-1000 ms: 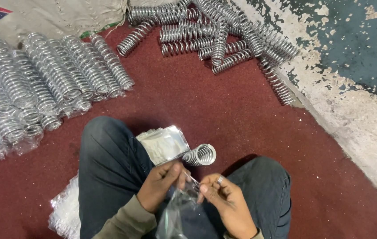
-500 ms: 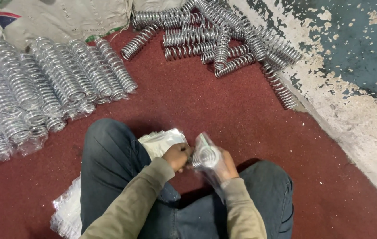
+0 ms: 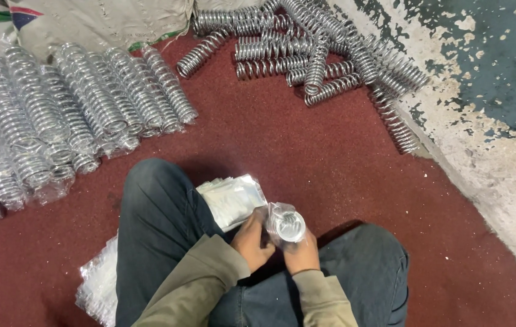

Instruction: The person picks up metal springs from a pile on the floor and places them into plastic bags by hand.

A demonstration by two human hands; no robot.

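Observation:
I sit on a dark red floor with my knees up. Between them, both hands hold one shiny metal coil spring [image 3: 288,224], seen end-on and covered by a clear plastic bag. My right hand [image 3: 301,253] grips it from below. My left hand [image 3: 253,240] pinches the plastic at the spring's left side. A small stack of flat clear bags [image 3: 232,198] lies just beyond my left knee.
Several bagged springs [image 3: 64,115] lie in rows at the left. A heap of bare springs [image 3: 324,54] sits at the top middle, beside a worn pale concrete strip [image 3: 488,175]. More clear bags [image 3: 97,287] lie by my left leg. A sack [image 3: 94,21] lies at the back.
One second ago my hands held a clear bag open low in my lap, with the spring lying ahead of them. Now the spring is inside the plastic, held up end-on by both hands.

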